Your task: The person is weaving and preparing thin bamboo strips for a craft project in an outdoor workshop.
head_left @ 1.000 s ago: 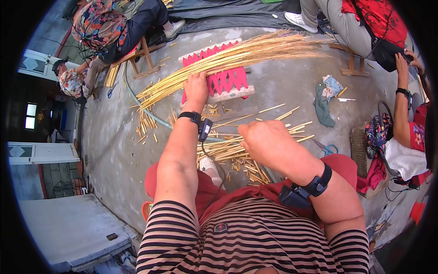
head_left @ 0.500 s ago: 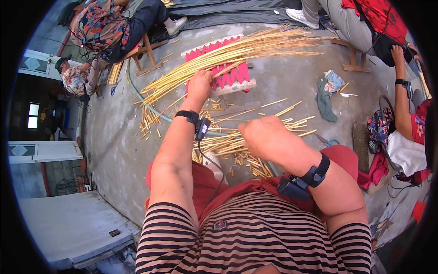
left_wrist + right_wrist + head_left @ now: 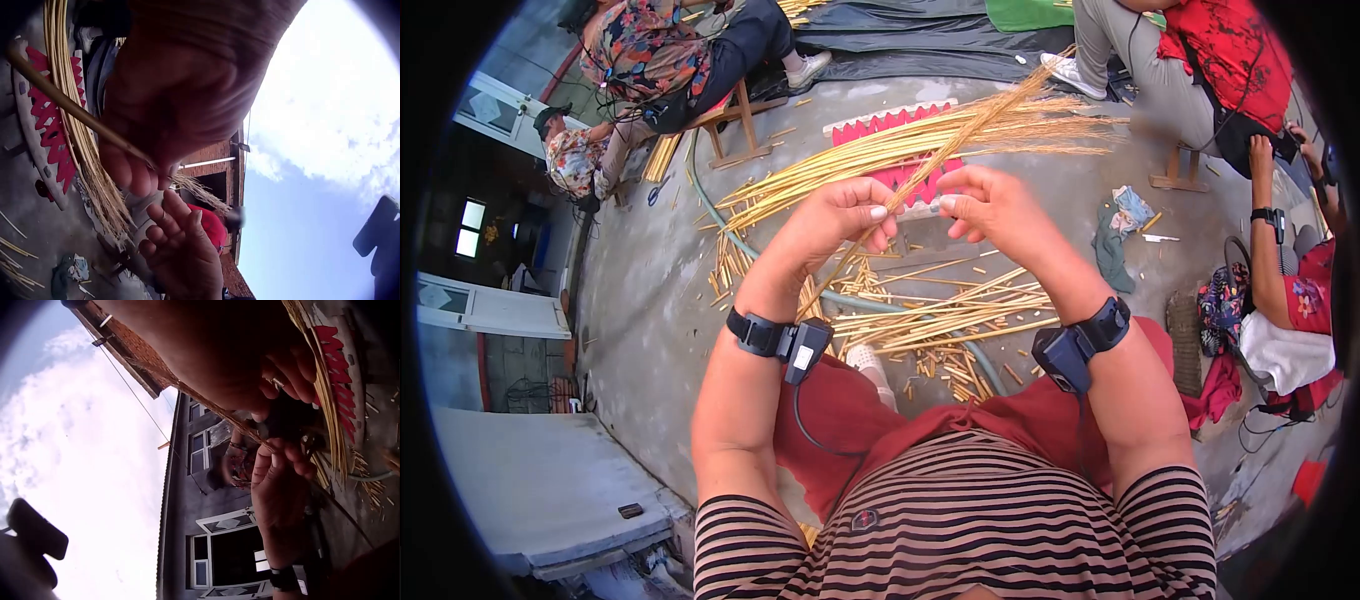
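Note:
My left hand (image 3: 840,218) pinches a straw stalk (image 3: 980,118) between thumb and fingers. The stalk slants up to the right, its feathery head away from me. Beside it my right hand (image 3: 998,208) hovers with loosely bent fingers. In the left wrist view that right hand (image 3: 184,253) shows its palm, with nothing in it. The right wrist view has the left hand (image 3: 281,478) gripping the stalk near its feathery part. Beyond both hands, a bundle of long straw stalks (image 3: 795,180) lies across a low stool with pink webbing (image 3: 862,130).
Loose stalks (image 3: 980,312) and short cut pieces (image 3: 945,372) litter the concrete by my feet. A green hose (image 3: 722,222) curves through them. To the right lie a dark green cloth (image 3: 1111,255) and a small white-bladed tool (image 3: 1161,238). Other people sit around, with black sheeting (image 3: 920,40) at the back.
My left hand has come back from the bundle with a stalk in its fingers. The right hand has risen from near my lap to beside it, its fist loosened.

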A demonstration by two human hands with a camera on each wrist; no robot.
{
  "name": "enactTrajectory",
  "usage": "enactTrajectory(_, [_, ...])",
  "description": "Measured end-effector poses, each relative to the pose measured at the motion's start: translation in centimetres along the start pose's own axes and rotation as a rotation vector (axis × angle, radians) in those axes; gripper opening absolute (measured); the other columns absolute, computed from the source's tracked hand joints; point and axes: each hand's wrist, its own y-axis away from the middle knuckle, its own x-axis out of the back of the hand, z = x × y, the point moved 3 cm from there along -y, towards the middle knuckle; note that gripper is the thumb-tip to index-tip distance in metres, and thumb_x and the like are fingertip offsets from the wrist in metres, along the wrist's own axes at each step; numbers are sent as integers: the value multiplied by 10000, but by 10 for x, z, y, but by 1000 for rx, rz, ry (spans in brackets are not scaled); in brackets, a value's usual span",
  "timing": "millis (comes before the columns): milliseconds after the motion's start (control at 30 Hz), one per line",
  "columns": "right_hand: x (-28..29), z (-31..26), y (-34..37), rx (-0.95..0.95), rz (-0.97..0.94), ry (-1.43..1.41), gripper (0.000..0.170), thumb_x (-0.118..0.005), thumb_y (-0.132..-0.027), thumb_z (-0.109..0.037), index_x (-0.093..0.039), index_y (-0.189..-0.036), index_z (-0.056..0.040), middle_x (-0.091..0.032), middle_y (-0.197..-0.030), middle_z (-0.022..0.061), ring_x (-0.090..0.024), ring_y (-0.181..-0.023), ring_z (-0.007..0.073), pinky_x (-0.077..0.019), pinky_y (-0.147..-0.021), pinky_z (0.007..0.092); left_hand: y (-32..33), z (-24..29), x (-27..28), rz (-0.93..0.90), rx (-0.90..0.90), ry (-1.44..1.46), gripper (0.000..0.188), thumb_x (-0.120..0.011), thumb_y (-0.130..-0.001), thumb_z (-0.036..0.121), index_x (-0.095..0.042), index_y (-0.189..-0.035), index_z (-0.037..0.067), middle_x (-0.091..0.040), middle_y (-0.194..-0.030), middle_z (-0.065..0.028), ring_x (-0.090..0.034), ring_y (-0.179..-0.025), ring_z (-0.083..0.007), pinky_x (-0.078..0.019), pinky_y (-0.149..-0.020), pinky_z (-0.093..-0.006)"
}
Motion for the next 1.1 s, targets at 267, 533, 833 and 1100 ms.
enactTrajectory(267, [-4, -4, -17, 156, 119, -233, 118, -625, -840, -137, -597, -813, -26, -600, -682, -1, -543, -559, 47, -441, -495, 191, -6, -10, -19, 83, -70, 237, 183, -556, -872, 97, -554, -1039, 20, -619, -821, -57, -605, -700, -117, -514, -676, -251])
enactTrajectory(533, [-31, 8, -26, 169, 100, -205, 107, -612, -815, -105, -590, -803, -1, -619, -697, 40, -558, -556, 71, -451, -473, 222, -25, -24, -14, 308, -198, 115, 85, -613, -829, 59, -553, -884, 33, -586, -719, -5, -526, -574, -64, -442, -510, -197])
enactTrajectory(833, [-16, 15, -31, 128, 143, -52, 118, -595, -774, -115, -600, -754, 2, -601, -626, 48, -561, -509, 92, -464, -455, 254, -37, -28, -24, 345, -143, -58, 89, -495, -901, 82, -514, -815, 88, -481, -651, 43, -418, -527, -29, -324, -455, -173])
enactTrajectory(1100, [-4, 14, -28, 173, 175, 87, 109, -600, -735, -102, -630, -725, 3, -618, -610, 81, -586, -543, 118, -472, -499, 290, -46, -33, -28, 346, -254, -175, 107, -569, -872, 161, -510, -804, 103, -438, -599, 78, -336, -472, -6, -245, -409, -169])
